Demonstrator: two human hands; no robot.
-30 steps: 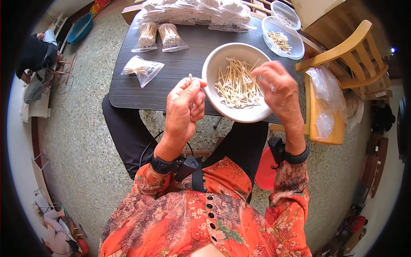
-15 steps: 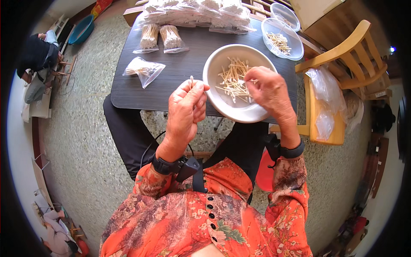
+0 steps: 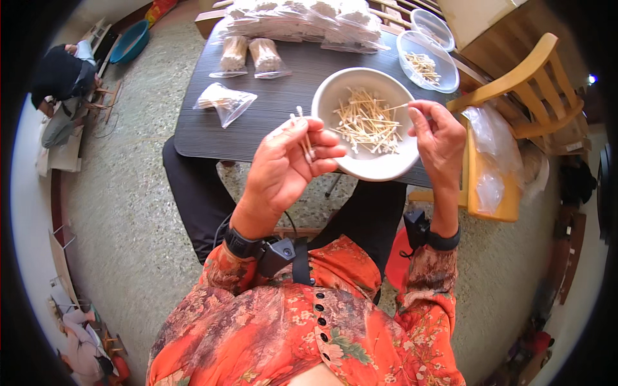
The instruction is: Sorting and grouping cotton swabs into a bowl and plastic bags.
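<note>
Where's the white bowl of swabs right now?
In the head view, the white bowl sits at the dark table's near edge, right of centre, between the left hand and right hand.

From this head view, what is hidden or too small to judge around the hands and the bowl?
- How many cotton swabs the left hand holds: too small, partly covered by its fingers.
- The white bowl's near-left rim: behind the left hand's fingers.
- Whether the right hand pinches one swab or more: too small.
- The stacked bags at the table's far edge: cut off by the picture's top, contents blurred.
</note>
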